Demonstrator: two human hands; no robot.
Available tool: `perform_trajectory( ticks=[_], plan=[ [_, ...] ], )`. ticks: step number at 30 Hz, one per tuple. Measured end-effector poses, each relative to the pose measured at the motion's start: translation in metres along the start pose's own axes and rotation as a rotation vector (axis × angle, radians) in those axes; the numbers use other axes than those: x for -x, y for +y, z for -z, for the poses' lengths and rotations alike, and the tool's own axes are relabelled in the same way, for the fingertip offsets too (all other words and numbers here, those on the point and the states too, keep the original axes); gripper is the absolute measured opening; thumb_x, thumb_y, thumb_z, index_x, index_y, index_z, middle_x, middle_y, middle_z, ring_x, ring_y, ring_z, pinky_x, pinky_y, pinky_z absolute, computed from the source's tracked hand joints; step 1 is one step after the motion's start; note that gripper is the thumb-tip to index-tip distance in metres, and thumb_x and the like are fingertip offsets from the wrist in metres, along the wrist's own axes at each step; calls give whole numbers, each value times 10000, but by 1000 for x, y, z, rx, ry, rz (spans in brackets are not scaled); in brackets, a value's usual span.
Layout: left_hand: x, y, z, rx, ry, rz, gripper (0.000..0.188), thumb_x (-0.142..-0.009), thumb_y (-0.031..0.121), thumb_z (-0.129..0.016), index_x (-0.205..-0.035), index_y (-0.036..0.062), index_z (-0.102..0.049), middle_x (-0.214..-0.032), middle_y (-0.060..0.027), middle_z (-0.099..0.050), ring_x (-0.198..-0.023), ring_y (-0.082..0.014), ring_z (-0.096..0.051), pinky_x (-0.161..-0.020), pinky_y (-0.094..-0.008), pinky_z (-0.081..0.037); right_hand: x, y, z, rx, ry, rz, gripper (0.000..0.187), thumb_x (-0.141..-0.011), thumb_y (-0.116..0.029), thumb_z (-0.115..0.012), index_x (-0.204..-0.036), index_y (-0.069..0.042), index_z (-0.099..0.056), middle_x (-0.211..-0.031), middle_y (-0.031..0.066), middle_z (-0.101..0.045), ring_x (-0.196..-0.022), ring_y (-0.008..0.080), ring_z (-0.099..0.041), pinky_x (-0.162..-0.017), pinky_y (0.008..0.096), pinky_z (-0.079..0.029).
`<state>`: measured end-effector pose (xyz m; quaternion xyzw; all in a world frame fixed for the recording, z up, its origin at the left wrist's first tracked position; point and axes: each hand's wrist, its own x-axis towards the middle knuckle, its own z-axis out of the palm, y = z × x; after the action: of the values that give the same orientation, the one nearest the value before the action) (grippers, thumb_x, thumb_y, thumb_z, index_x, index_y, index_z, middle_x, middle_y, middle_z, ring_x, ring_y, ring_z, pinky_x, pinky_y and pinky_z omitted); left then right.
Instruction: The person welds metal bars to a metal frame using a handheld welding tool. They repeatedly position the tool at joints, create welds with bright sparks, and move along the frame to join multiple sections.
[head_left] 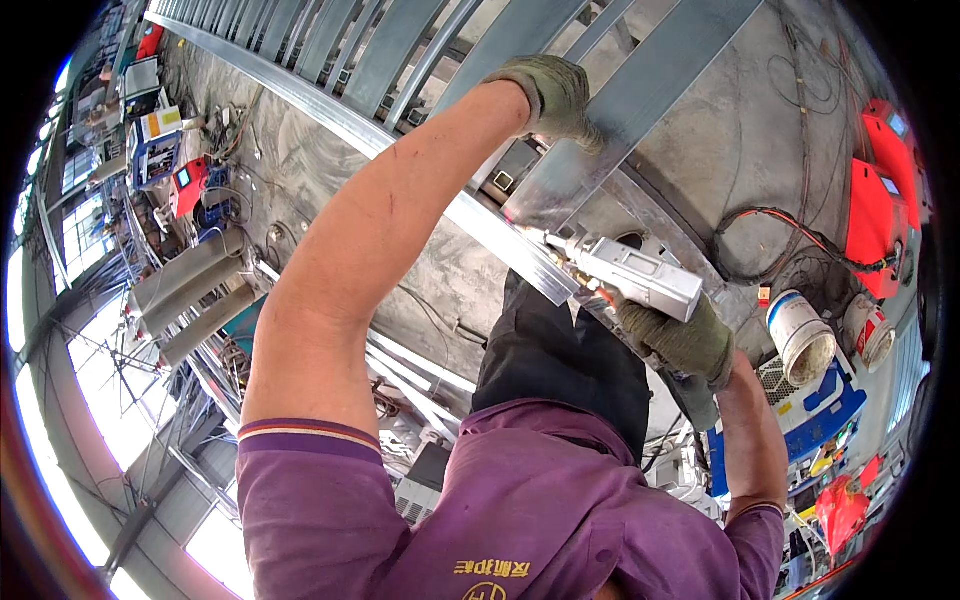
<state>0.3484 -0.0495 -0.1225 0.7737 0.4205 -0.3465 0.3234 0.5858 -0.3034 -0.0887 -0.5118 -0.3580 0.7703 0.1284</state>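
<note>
My right hand [685, 340], in a grey-green work glove, is closed round a silver handheld welding gun [640, 272]. The gun's nozzle points left, at the corner where a wide flat steel slat [680, 65] meets a long bright metal rail [500, 240]. A small reddish glow shows by the tip; whether the tip touches the metal I cannot tell. Farther up the same slat, my gloved left hand [548, 95] is curled over its left edge, fingertips pressed down on it. My left forearm crosses above the rail.
Parallel steel slats [410, 50] fill the far side. Red machines [878, 215] stand at the right, near coiled cables [765, 240] and a dirty white bucket [800, 335]. A blue plastic crate [790, 430] lies below them. Grey metal channels [195, 290] are stacked at the left.
</note>
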Motion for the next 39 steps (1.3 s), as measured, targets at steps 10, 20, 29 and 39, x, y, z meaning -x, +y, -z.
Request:
perform_trajectory(
  ticks=[10,20,29,39],
  plan=[
    [13,8,8,60,28,21,548,-935,572,-837,-771,52,-785,-699,-102,-713,-622,-246,-672,-671,-437,-585,-17,-24,-3,150,47,108,432,-1037,-243,-875,-1390,-18,-767,-1188,137,-854,-1031,212,-808,-877,376,-641],
    [18,7,10,61,60,19,519,-914,563,-855,-834,51,-826,-758,-100,-767,-682,-261,-739,-715,-443,-617,-29,-11,-10,343,47,150,420,-1043,-195,-837,-1407,-4,-751,-1205,141,-842,-1079,221,-800,-926,383,-640],
    [10,3,6,9,67,-18,565,-909,607,-850,-992,50,-894,-899,-130,-837,-833,-310,-798,-823,-464,-640,-33,7,-12,290,100,315,403,-1035,-345,-856,-1322,-66,-816,-1057,133,-867,-939,285,-844,-817,408,-649],
    [8,3,6,-14,71,-7,579,-935,631,-830,-972,56,-891,-864,-119,-828,-808,-294,-788,-829,-469,-627,-32,-10,-10,417,91,287,440,-1032,-362,-861,-1363,-75,-815,-1159,157,-869,-1058,305,-854,-875,412,-667]
  ],
)
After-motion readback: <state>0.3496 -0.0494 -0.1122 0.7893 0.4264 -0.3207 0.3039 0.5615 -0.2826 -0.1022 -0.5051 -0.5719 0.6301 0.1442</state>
